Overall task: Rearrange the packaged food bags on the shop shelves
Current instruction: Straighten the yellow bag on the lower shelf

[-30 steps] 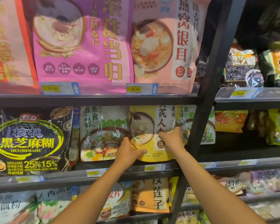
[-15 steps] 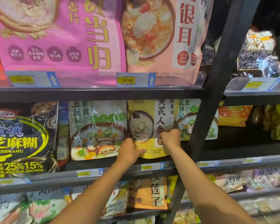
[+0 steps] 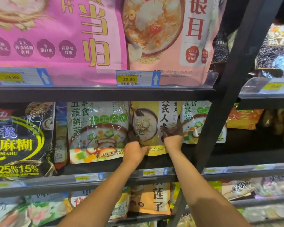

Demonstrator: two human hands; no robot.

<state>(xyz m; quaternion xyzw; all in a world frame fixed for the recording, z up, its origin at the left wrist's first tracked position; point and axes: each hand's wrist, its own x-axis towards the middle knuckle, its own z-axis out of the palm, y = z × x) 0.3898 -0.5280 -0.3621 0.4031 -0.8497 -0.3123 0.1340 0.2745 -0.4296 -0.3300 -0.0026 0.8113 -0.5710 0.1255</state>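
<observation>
Pushed deeper since earlier, both hands [image 3: 154,145] grip yellow bag [image 3: 154,126].

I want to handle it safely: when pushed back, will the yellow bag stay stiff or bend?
The yellow bag probably bends: its film looks thin and glossy, likely slippery. Both the left hand and right hand steady it, so it may tip alone.

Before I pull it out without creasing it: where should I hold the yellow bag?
Hold the yellow bag by both lower side edges, coming straight from the front. It stands upright, wedged between neighbouring bags, so only its front and bottom corners are free.
</observation>
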